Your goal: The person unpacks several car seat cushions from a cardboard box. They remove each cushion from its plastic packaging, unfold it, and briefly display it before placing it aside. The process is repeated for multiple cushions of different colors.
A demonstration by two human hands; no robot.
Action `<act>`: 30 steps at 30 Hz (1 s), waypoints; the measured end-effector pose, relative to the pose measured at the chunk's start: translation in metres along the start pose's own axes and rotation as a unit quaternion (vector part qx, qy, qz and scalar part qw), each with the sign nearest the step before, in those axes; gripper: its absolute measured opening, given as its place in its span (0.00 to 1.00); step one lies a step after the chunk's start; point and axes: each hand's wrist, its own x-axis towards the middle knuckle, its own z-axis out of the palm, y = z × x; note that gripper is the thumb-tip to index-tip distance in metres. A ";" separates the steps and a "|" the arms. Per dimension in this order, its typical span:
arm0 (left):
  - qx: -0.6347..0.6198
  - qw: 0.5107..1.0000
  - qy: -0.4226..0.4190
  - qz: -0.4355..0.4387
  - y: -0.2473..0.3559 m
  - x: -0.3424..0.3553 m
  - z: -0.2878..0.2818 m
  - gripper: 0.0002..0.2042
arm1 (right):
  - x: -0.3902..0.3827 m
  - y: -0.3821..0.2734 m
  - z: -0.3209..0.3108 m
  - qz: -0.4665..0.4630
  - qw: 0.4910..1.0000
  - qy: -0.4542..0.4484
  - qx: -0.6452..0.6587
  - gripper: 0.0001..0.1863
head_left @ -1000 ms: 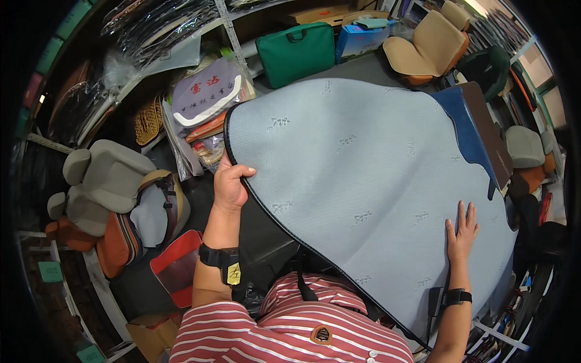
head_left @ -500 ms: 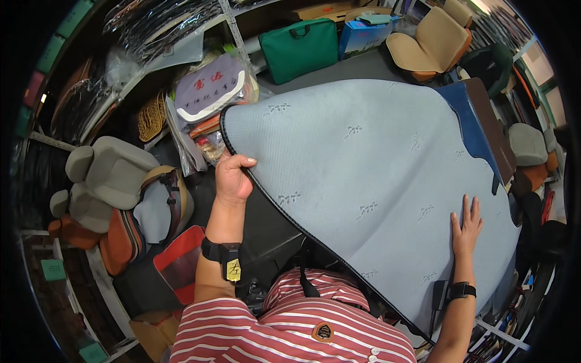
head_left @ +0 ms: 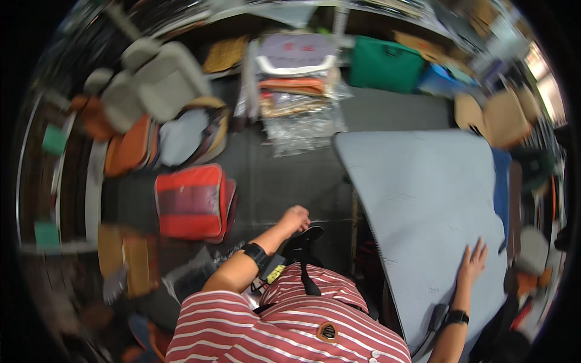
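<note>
A big light blue-grey patterned mat [head_left: 411,206] with a dark edge lies spread out on my right. My right hand [head_left: 474,263] rests flat on it near its right side, fingers apart. My left hand [head_left: 296,219] is off the mat, in front of my body and to the left of its edge. Its fingers are curled in and I see nothing in them, though the picture is blurred. Part of a dark blue sheet [head_left: 502,187] and a brown one beside it show past the mat's far right edge.
A red zipped bag [head_left: 190,202] stands on the dark floor to the left, near a cardboard box [head_left: 140,263]. Grey car seats [head_left: 172,81] are at the far left. Plastic-wrapped packages [head_left: 296,109] and a green case [head_left: 387,65] stand ahead; a beige seat [head_left: 502,121] is far right.
My left hand has let go of the mat's edge and moved right and down. The mat's left part now lies lower and flatter. My view has turned left; my right hand stays on the mat.
</note>
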 end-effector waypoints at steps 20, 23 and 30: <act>0.030 0.870 0.437 -0.225 -0.503 -0.462 0.018 0.16 | 0.062 0.015 0.033 -0.265 0.951 -0.053 -0.154 0.30; -0.035 0.856 0.461 -0.232 -0.549 -0.485 0.042 0.14 | 0.040 -0.025 0.014 -0.274 0.950 -0.053 -0.140 0.28; -0.094 0.830 0.515 -0.195 -0.618 -0.548 0.088 0.12 | -0.003 -0.116 -0.030 -0.299 0.949 -0.037 -0.089 0.24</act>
